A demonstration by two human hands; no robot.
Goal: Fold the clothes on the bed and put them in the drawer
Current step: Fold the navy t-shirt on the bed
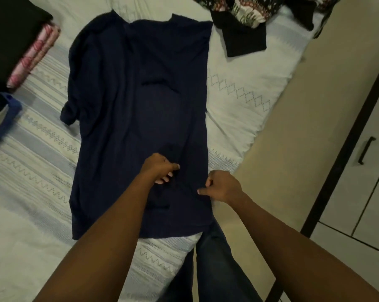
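A dark navy shirt (140,105) lies spread flat on the bed (31,192), its right side folded over along a straight edge. The left sleeve is bunched at the shirt's left side. My left hand (160,168) pinches a fold of the shirt's cloth near the lower middle. My right hand (221,188) grips the shirt's right edge close by, fingers curled round the fabric. Both forearms reach in from the bottom of the view.
A stack of folded clothes (20,51), black on top with pink patterned cloth under it, sits at the bed's left. A floral garment (245,7) and a black piece (245,38) lie at the bed's top right. A white cabinet with a dark handle (366,150) stands across the floor on the right.
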